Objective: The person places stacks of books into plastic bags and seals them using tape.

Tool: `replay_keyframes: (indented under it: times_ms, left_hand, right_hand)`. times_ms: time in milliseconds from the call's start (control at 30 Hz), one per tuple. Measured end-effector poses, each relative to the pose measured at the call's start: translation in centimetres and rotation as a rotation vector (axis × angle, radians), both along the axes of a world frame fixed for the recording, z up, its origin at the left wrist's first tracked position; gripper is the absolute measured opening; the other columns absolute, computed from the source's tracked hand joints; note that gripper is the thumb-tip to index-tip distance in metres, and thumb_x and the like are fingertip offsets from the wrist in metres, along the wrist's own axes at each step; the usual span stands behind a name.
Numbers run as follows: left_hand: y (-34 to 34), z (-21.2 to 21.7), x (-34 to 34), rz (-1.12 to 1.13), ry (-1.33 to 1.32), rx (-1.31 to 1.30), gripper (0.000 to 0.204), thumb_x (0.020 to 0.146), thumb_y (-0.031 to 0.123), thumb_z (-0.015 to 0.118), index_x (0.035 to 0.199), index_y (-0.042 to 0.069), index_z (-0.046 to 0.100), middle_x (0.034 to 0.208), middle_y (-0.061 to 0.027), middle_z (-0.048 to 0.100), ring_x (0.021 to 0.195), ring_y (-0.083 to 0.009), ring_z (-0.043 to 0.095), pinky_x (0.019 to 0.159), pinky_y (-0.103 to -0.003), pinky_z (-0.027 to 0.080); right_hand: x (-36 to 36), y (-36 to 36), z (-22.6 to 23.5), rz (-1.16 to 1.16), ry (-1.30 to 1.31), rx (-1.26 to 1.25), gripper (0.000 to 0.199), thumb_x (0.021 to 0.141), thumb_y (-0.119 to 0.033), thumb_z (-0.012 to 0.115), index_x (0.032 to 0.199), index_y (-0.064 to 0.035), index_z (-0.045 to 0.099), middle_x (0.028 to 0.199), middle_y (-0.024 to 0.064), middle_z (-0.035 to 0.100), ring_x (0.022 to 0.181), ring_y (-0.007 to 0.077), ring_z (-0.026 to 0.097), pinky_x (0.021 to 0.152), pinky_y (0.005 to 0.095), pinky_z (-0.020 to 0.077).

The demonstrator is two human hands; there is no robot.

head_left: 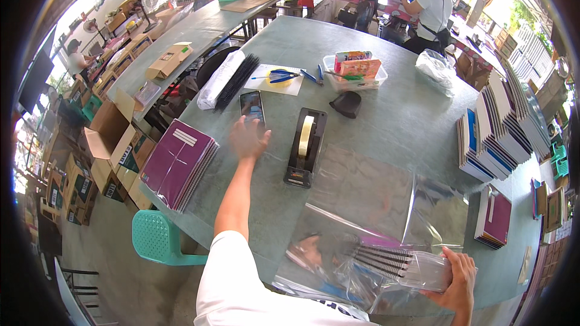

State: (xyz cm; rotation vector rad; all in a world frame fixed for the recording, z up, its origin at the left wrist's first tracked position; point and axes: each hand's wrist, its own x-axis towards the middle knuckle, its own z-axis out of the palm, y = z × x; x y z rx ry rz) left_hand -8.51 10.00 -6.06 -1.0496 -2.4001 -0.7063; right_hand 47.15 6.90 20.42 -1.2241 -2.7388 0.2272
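My left hand (248,137) reaches across the table with its fingers stretched out, slightly blurred, at the lower end of a dark smartphone (252,104). Whether it touches the phone I cannot tell. My right hand (457,279) grips the end of a bundle of spiral notebooks (393,261) inside clear plastic, near the table's front edge. Under and around the bundle lie large clear plastic bags (368,184). A black tape dispenser (296,172) with a pale roll stands between my hands. Left of my forearm sits a stack of purple notebooks (175,163).
Tall stacks of spiral notebooks (492,130) and a smaller purple pile (494,217) stand at the right. Farther back are a plastic tub (362,81), a crumpled clear bag (436,72) and a white roll (220,78). A green stool (156,235) stands at left; a person (432,9) works beyond.
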Motion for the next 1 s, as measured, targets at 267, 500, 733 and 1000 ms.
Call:
replay_keyframes:
  times_ms: [267,500,733,1000]
  left_hand:
    - [-0.5,1.1,0.6,-0.085,0.109,-0.033,0.043,0.07,0.044,0.067,0.104,0.019,0.059,0.124,-0.0178,0.042,0.113,-0.0349,0.041,0.091,-0.046,0.036]
    - [-3.0,5.4,7.4,-0.28,-0.166,0.503,0.034,0.074,0.032,0.068,0.094,0.007,0.054,0.11,-0.0144,0.049,0.107,-0.0285,0.045,0.089,-0.041,0.034]
    - [-15.2,8.7,41.5,-1.916,-1.35,-0.635,0.027,0.087,0.028,0.058,0.101,0.006,0.056,0.076,-0.007,0.051,0.074,-0.0186,0.05,0.069,-0.032,0.043]
    - [-7.7,6.9,45.1,-1.149,-2.718,0.864,0.047,0.076,0.03,0.068,0.116,0.011,0.05,0.109,-0.0048,0.058,0.1,-0.0213,0.055,0.088,-0.037,0.045]
  right_hand:
    - [-0.4,-0.1,0.3,0.015,0.028,-0.021,0.091,0.039,-0.035,0.083,0.119,-0.0067,0.049,0.095,0.0092,0.057,0.087,0.0284,0.052,0.08,0.0399,0.0366]
    - [-5.0,-1.1,2.9,0.153,-0.029,-0.041,0.095,0.044,-0.027,0.083,0.127,-0.0068,0.042,0.098,0.0112,0.057,0.088,0.0296,0.054,0.079,0.0421,0.0397]
    - [-7.0,1.7,3.5,0.248,-0.149,-0.193,0.094,0.052,-0.018,0.08,0.134,-0.0105,0.033,0.097,0.0149,0.057,0.092,0.0315,0.057,0.079,0.0381,0.0459]
    - [6.8,1.6,4.6,0.038,0.889,-0.331,0.088,0.05,-0.02,0.086,0.123,-0.0015,0.04,0.107,0.007,0.053,0.1,0.021,0.054,0.09,0.0337,0.0412]
